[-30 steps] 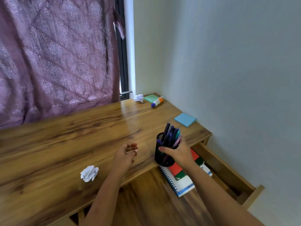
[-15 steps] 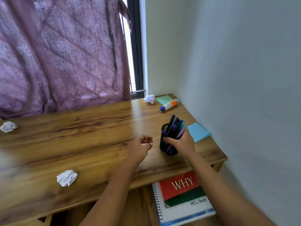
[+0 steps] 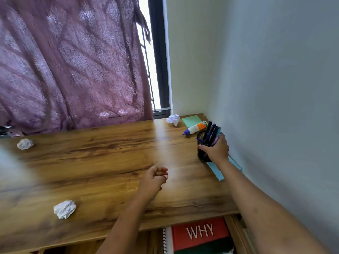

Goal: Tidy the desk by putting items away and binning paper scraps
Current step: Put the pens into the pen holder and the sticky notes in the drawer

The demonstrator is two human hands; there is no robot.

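Observation:
My right hand (image 3: pixel 216 150) grips a black mesh pen holder (image 3: pixel 202 149) full of pens at the desk's far right, close to the wall, partly over a blue sticky-note pad (image 3: pixel 215 171). My left hand (image 3: pixel 154 178) hovers over the middle of the wooden desk (image 3: pixel 102 162), fingers loosely curled, holding nothing. Three crumpled paper balls lie on the desk: one near the front left (image 3: pixel 64 208), one at the far left (image 3: pixel 25 143), one at the back by the window (image 3: pixel 173 119). A glue bottle (image 3: pixel 195 128) and a green note pad (image 3: pixel 191 120) lie at the back right corner.
An open drawer (image 3: pixel 236 233) under the desk's front right holds a spiral notebook (image 3: pixel 167 241) and a red book (image 3: pixel 200 233) marked WHY. A purple curtain (image 3: pixel 73 61) hangs behind the desk. The wall (image 3: pixel 275 88) runs along the right edge.
My right hand has carried the pen holder from the desk's front edge back and right, towards the wall and the glue bottle. The left hand stayed loosely curled over the desk.

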